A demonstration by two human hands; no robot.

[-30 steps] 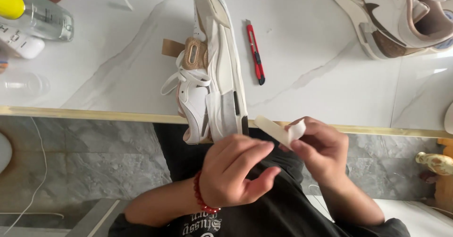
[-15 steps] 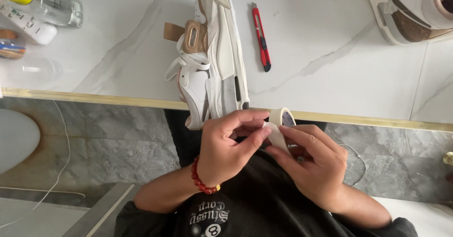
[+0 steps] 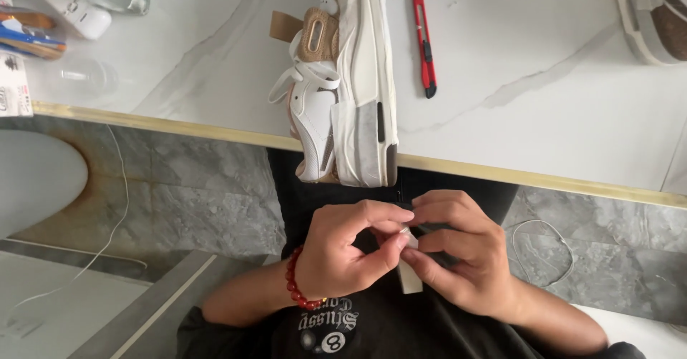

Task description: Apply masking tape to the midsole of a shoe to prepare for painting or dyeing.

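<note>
White tape roll [image 3: 410,277], a small pale strip of it showing, sits between our two hands, held low in front of our dark shirt and just below the table edge. We pinch it with our left hand [image 3: 343,255], thumb and forefinger pressed together on its upper end, the other fingers curled in; a red bead bracelet [image 3: 295,287] circles that wrist. Our right hand [image 3: 465,259] cups the piece from the other side, its fingers folded around it and its fingertips meeting those of the left, so both hands are closed on the same thing. How much of the roll lies hidden inside the right palm we cannot tell. Just beyond the knuckles of both hands, a white and tan sneaker [image 3: 336,87] lies on its side on the white marble table [image 3: 544,116], its heel hanging over the gold-trimmed edge. Beyond the right hand and just beside the sneaker's sole lies a red utility knife [image 3: 424,41]. Far past the right hand, at the table's corner, part of a second sneaker [image 3: 655,16] shows. Well off past the left hand stand bottles and tubes [image 3: 71,5].
</note>
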